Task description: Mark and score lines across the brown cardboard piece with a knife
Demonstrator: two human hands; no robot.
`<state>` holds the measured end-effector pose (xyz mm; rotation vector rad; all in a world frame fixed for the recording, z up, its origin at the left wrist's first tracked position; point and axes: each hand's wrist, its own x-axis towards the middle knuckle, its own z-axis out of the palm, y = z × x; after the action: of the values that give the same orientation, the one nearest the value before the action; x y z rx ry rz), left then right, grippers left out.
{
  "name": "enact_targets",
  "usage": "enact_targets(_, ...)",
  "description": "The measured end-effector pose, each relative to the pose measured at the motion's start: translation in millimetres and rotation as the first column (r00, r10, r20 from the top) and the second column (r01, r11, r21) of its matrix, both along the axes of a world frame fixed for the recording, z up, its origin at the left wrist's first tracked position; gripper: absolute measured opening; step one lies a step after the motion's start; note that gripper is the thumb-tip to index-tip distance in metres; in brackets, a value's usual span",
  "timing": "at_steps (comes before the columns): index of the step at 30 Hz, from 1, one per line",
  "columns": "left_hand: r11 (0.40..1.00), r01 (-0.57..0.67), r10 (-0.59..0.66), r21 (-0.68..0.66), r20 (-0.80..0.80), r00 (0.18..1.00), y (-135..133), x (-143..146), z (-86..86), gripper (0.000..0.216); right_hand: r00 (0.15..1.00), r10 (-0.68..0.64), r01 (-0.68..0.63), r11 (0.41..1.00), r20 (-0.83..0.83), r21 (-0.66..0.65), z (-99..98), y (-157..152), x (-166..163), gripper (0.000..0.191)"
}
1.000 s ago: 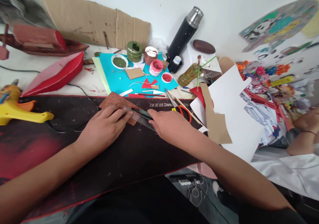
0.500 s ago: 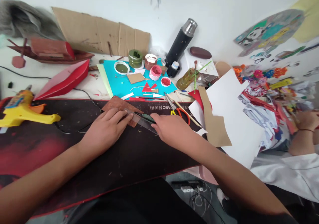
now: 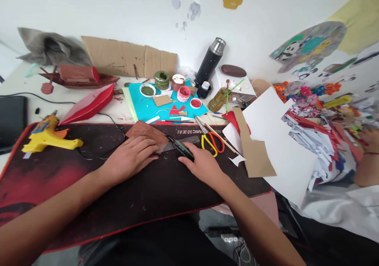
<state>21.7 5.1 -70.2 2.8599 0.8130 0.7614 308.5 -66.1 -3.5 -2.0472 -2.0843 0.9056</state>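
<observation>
My left hand (image 3: 134, 155) bends its fingers over a clear ruler (image 3: 194, 139) and the near edge of a reddish-brown painted card (image 3: 146, 130). The fingertips hide part of both. In my right hand (image 3: 204, 163) is a dark green utility knife (image 3: 181, 147), its tip pointing up and left toward the card. The knife crosses above the ruler; whether its blade touches the card I cannot tell. Scissors (image 3: 206, 129) with yellow and orange handles lie just beyond my right hand.
A yellow glue gun (image 3: 50, 137) rests at left on the dark mat (image 3: 166, 191). Paint pots (image 3: 162, 80) stand behind on blue paper (image 3: 134, 100). A black flask (image 3: 209, 60) leans by the wall. White paper (image 3: 275, 135) and another person's arm (image 3: 367, 163) are at right.
My right hand has drawn the knife slightly right and down, away from the card. More of the ruler shows. My left hand stays at the card, and the camera view has shifted.
</observation>
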Motion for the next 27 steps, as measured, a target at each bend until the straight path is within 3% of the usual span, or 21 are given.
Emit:
enact_targets(5, 0.984, -0.109, 0.108, -0.142, -0.013, 0.994, 25, -14, 11.7, 0.054, 0.999, 0.019, -0.02, 0.999, 0.048, 0.028, 4.1, 5, 0, 0.059)
enact_targets(10, 0.962, -0.069, 0.017, -0.265, -0.194, 0.981, 62, -28, 4.9, 0.08, 0.991, 0.078, -0.08, 0.997, 0.113, 0.011, 2.0, 19, -8, 0.061)
enact_targets(17, 0.932, 0.003, -0.104, -0.362, -0.261, 0.96, 79, -36, 10.2, 0.061, 0.981, 0.091, -0.085, 0.995, 0.171, -0.045, 0.6, 25, -9, 0.046)
enact_targets(22, 0.947, 0.02, -0.108, -0.322, -0.258, 0.96, 76, -35, 17.7, 0.06, 0.966, 0.133, -0.117, 0.989, 0.221, -0.085, 4.6, 13, -3, 0.04)
enact_targets(27, 0.974, -0.019, -0.042, -0.224, -0.263, 0.964, 54, -42, 21.7, 0.056, 0.962, 0.114, -0.088, 0.99, 0.246, -0.112, 3.9, 2, 2, 0.04)
